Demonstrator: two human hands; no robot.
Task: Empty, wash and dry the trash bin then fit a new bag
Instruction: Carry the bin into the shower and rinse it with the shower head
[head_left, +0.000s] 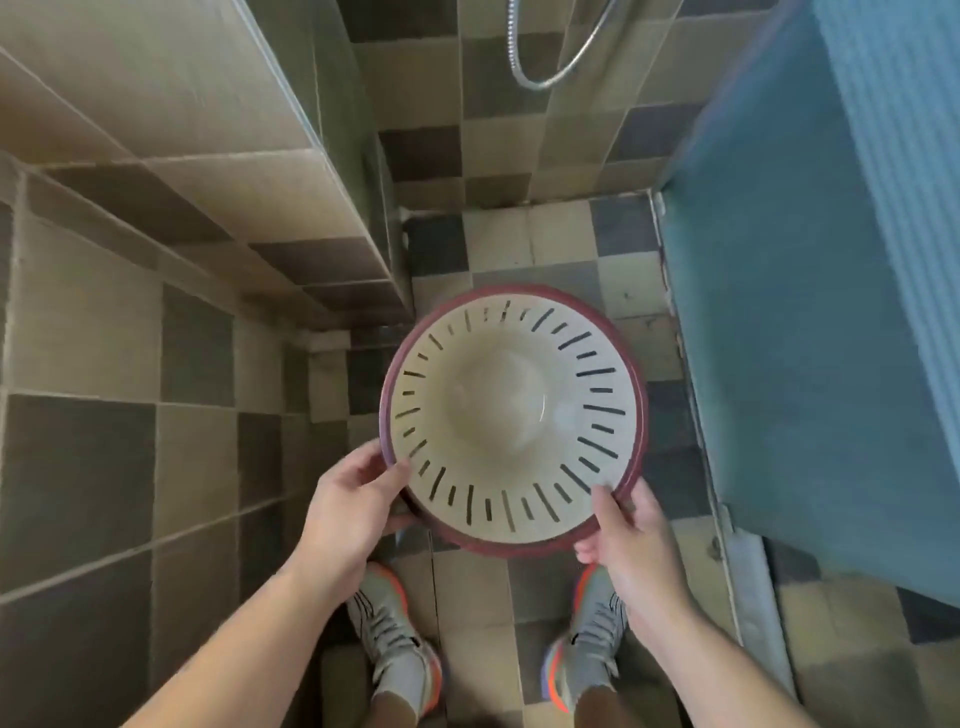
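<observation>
Cream plastic, slotted and rimmed in maroon, the round trash bin (511, 415) hangs above the checked tile floor (561, 244), mouth upward. Left hand (348, 506) and right hand (631, 535) each pinch its near rim. It looks light, stiff, possibly slippery; the rim seems the safest hold.

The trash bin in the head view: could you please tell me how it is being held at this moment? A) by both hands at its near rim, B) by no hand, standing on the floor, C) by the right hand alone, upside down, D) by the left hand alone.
A: the left hand and the right hand each grip the red rim on the near side of the trash bin, its open, empty inside facing the camera.
</observation>
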